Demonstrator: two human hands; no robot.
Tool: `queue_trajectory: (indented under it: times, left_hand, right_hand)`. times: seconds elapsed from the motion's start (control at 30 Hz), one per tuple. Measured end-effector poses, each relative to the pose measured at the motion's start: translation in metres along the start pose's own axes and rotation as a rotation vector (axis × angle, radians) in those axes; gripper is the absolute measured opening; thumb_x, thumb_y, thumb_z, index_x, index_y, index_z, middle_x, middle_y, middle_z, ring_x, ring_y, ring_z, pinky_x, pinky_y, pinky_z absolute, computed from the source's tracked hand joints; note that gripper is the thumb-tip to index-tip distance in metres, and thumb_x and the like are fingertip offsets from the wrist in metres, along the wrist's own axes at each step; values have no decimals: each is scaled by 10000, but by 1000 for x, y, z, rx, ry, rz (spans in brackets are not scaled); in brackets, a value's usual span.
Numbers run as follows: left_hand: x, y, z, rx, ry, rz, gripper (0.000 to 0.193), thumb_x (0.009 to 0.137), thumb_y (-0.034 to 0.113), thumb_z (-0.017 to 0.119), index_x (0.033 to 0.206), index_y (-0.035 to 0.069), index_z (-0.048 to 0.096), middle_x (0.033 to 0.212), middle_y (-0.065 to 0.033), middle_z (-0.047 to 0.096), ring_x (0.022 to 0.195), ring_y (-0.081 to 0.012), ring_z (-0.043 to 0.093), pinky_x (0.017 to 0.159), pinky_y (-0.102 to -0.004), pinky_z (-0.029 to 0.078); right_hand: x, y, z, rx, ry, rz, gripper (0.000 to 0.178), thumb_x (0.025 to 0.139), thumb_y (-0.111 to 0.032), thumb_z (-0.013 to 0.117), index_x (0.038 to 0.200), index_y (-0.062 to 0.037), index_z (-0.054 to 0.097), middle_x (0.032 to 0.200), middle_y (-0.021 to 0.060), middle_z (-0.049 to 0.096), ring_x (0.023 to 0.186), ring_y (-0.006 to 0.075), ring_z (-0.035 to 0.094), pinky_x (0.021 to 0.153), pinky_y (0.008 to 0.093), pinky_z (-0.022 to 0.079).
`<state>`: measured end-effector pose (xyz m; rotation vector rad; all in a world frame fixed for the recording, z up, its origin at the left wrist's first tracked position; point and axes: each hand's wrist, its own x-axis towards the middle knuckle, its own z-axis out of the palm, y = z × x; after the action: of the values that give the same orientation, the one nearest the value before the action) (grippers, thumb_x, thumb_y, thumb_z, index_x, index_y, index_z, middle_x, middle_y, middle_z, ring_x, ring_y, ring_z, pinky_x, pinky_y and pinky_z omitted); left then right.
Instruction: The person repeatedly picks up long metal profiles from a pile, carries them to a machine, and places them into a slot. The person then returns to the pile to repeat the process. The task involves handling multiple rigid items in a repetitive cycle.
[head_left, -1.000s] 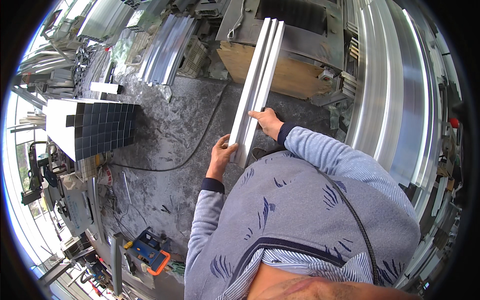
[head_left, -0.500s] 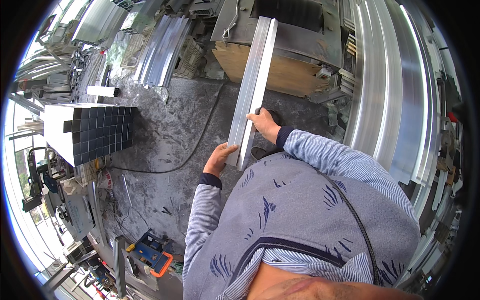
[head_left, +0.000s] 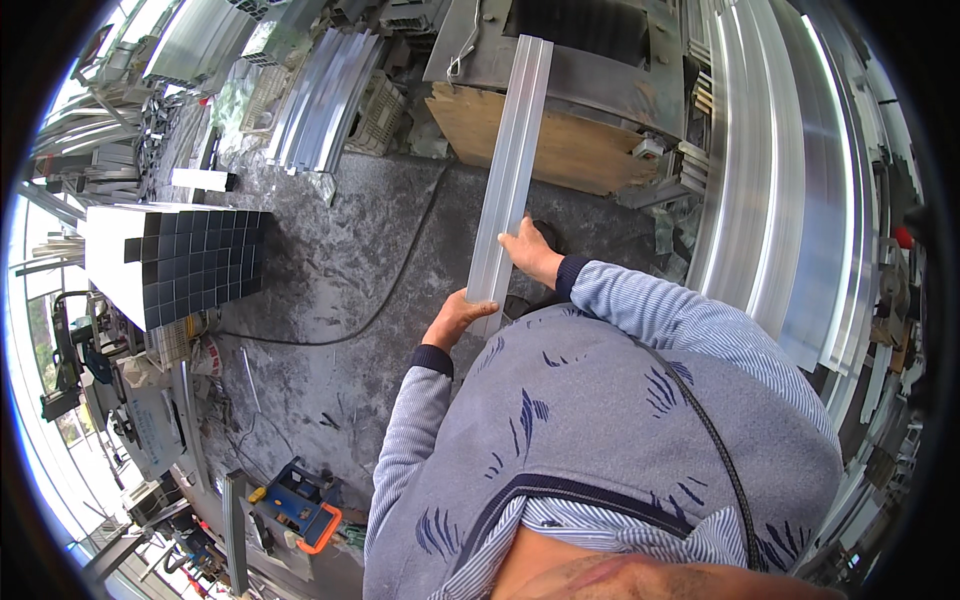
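A long silvery metal profile [head_left: 512, 150] with lengthwise ridges stretches from near my body out over the bench at the back. My left hand [head_left: 460, 317] grips its near end, the thumb lying across the top face and the fingers under it. Further along, my right hand [head_left: 531, 252] holds the right edge, thumb on top; its other fingers are mostly hidden. The profile's ridged broad face is turned up, and its far end lies over the bench [head_left: 590, 95] with the dark top and wooden front panel.
On the right run long metal profiles [head_left: 745, 180]. A stack of dark square tubes [head_left: 205, 255] stands at the left, with a cable [head_left: 385, 300] across the floor. A blue toolbox with an orange handle [head_left: 300, 505] sits lower left. More profiles [head_left: 325, 100] lie at the back left.
The profile has rolled about its length: the bright side strip at its right is out of sight and the ridged face shows wider. My left hand has shifted slightly right.
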<state>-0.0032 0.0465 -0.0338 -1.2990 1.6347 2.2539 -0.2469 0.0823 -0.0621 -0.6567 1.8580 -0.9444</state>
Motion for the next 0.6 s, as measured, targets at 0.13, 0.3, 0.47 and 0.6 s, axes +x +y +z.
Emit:
queue_trajectory:
  times: [0.13, 0.3, 0.47, 0.6]
  left_hand:
    - [-5, 9, 1, 41, 0, -29, 746, 835, 512, 981, 1319, -7, 750, 1151, -80, 784, 1068, -203, 718, 957, -370, 557]
    - [-7, 11, 9, 25, 0, -40, 645, 850, 393, 990, 1297, -19, 773, 1156, -83, 801, 1063, -207, 726, 973, -359, 556]
    - [-5, 10, 16, -27, -20, -73, 642, 869, 419, 968, 1288, -25, 771, 1132, -85, 799, 1072, -212, 715, 1011, -364, 525]
    - [8, 19, 18, -74, -25, -105, 593, 866, 366, 979, 1264, -22, 773, 1111, -70, 799, 1023, -195, 720, 957, -364, 553]
  right_hand:
    - [2, 0, -16, 30, -88, -58, 755, 1010, -251, 740, 1612, 22, 377, 1436, 336, 676, 1331, 463, 686, 1131, 500, 548]
    - [11, -20, -37, -304, 194, -253, 924, 919, -294, 811, 1650, 34, 352, 1564, 329, 525, 1456, 496, 522, 1202, 514, 463]
    - [15, -63, -44, -735, 318, -499, 1123, 826, -401, 853, 1694, 45, 298, 1677, 305, 361, 1578, 498, 312, 1297, 570, 309]
    - [25, -81, -18, -864, 293, -414, 1115, 807, -476, 824, 1668, 54, 354, 1702, 299, 325, 1617, 519, 222, 1310, 654, 213]
